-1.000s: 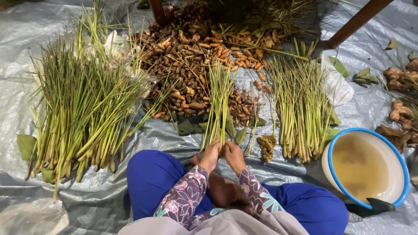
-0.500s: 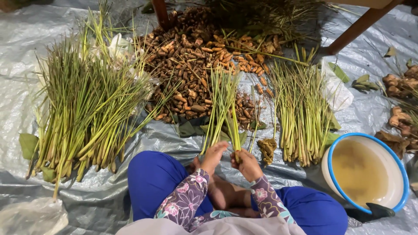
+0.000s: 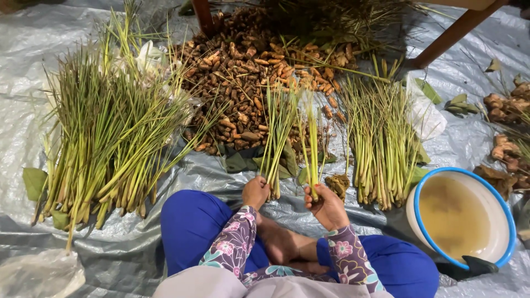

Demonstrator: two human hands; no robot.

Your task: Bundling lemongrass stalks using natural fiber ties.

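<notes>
Gripping separate lemongrass bunches, both hands work above the grey tarpaulin [image 3: 221, 176]. Left hand [image 3: 255, 192] has fingers curled around one green bunch [image 3: 276, 138]; right hand [image 3: 327, 204] has fingers clenched round a thinner bunch [image 3: 312, 143]. Brown rhizome pile [image 3: 243, 72] lies beyond.

Everything lies on a tarp [image 3: 33, 110] spread over the floor. A big stalk pile [image 3: 105, 132] lies at the left, a smaller stalk bundle [image 3: 381, 138] at the right, and a heap of roots [image 3: 248, 77] sits far, between them. Near the middle, the left hand [image 3: 255, 192] grips one bunch [image 3: 276, 132] and the right hand [image 3: 327, 205] another bunch [image 3: 312, 143], just beside it. A basin [image 3: 462, 218] stands near right, with loose roots [image 3: 505, 127] beyond it
</notes>
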